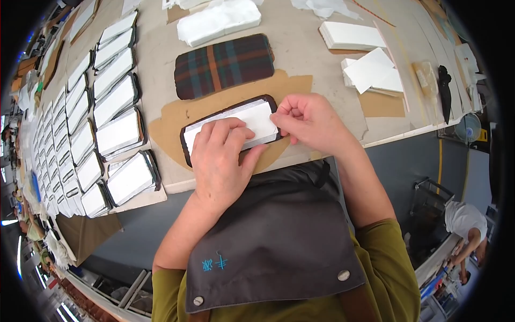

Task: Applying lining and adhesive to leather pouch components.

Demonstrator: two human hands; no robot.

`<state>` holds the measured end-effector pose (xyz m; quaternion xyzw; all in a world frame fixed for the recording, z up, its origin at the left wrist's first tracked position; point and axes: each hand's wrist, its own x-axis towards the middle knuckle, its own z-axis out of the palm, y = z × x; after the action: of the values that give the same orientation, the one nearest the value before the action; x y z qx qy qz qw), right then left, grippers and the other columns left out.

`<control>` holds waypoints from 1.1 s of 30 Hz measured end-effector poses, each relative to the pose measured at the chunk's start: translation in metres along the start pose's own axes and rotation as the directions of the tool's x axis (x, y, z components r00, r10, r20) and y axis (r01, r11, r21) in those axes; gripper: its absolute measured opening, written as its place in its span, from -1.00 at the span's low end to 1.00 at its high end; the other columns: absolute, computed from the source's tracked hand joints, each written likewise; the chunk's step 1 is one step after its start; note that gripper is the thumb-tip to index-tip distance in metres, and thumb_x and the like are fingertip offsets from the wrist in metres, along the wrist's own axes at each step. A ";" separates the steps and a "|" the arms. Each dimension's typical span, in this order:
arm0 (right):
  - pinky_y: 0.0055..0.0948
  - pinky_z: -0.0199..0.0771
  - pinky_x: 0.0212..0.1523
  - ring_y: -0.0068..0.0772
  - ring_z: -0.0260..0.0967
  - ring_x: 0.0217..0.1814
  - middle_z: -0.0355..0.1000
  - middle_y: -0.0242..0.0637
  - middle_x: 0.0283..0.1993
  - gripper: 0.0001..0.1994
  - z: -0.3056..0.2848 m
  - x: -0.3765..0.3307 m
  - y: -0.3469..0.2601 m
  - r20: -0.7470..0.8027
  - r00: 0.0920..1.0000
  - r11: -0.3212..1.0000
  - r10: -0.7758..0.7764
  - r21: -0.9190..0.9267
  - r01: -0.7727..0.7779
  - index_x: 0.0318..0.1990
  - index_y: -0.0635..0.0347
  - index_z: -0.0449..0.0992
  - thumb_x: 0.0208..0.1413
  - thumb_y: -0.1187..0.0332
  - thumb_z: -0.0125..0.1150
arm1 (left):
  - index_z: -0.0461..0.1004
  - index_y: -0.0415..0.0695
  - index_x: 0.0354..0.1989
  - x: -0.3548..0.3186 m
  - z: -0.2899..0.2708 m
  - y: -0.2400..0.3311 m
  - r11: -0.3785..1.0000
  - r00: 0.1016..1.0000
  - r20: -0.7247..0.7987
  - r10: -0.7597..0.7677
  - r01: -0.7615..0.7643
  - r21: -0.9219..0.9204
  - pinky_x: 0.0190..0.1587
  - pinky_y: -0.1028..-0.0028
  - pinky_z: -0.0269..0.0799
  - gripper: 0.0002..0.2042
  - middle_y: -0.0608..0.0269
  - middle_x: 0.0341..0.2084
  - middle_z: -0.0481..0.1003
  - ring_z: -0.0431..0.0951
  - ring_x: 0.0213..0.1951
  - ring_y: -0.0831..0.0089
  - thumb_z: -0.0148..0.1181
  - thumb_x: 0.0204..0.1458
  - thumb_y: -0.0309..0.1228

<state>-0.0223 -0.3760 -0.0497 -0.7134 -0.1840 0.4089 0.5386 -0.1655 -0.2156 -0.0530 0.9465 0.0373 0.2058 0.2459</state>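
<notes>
A dark oblong piece with a white liner (248, 116) lies on a brown paper patch (171, 121) at the table's near edge. My left hand (222, 161) lies flat on it, palm down, pressing its near half. My right hand (307, 118) pinches the piece's right end, fingers closed on the dark edge where it folds over the white liner. A plaid fabric piece (224, 64) lies just beyond, untouched.
Rows of several finished white-lined pieces (115, 102) fill the table's left side. White stacks (217, 20) and white boards (370, 72) lie at the back and right. A dark tool (444, 88) and a small fan (468, 127) are far right. A person (466, 225) bends over below right.
</notes>
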 end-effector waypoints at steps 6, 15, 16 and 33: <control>-0.68 0.32 -0.55 -0.74 0.37 -0.54 0.51 -0.47 -0.44 -0.85 -0.002 0.001 -0.006 0.036 0.999 0.993 -0.011 0.120 0.007 -0.23 0.20 0.50 0.31 0.33 0.27 | 0.55 -0.14 -0.34 0.000 -0.001 0.001 1.000 1.000 0.008 -0.007 0.007 -0.018 -0.17 0.26 0.46 -0.74 0.21 -0.23 0.55 0.53 -0.19 0.15 0.53 -0.20 -0.47; -0.66 0.47 -0.40 -0.70 0.44 -0.39 0.58 -0.35 -0.25 -0.87 0.009 0.007 -0.007 0.042 0.997 0.974 -0.057 0.221 0.047 -0.13 0.19 0.48 0.33 0.35 0.24 | 0.50 -0.25 -0.28 -0.004 -0.010 -0.002 0.877 0.952 0.094 -0.291 0.305 -0.371 -0.21 0.43 0.50 -0.97 0.09 -0.19 0.55 0.58 -0.26 0.33 0.24 0.17 -0.59; -0.66 0.47 -0.40 -0.70 0.44 -0.39 0.58 -0.35 -0.25 -0.87 0.010 0.008 -0.006 0.044 0.997 0.974 -0.059 0.222 0.048 -0.13 0.19 0.48 0.33 0.35 0.24 | 0.50 -0.25 -0.28 -0.004 -0.012 -0.002 0.878 0.952 0.092 -0.292 0.305 -0.369 -0.21 0.43 0.50 -0.97 0.09 -0.19 0.55 0.58 -0.26 0.33 0.24 0.17 -0.59; -0.68 0.44 -0.41 -0.72 0.44 -0.39 0.56 -0.41 -0.26 -0.85 0.015 0.005 -0.007 0.077 0.997 0.980 -0.015 0.198 0.000 -0.19 0.18 0.46 0.31 0.33 0.29 | 0.61 -0.19 -0.26 -0.006 -0.013 -0.006 0.899 0.972 0.061 -0.229 0.235 -0.369 -0.08 0.37 0.53 -0.91 0.13 -0.10 0.57 0.64 -0.12 0.22 0.30 0.07 -0.61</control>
<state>-0.0298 -0.3609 -0.0469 -0.6389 -0.1660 0.4508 0.6008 -0.1759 -0.2056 -0.0477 0.8728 0.1078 0.1708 0.4444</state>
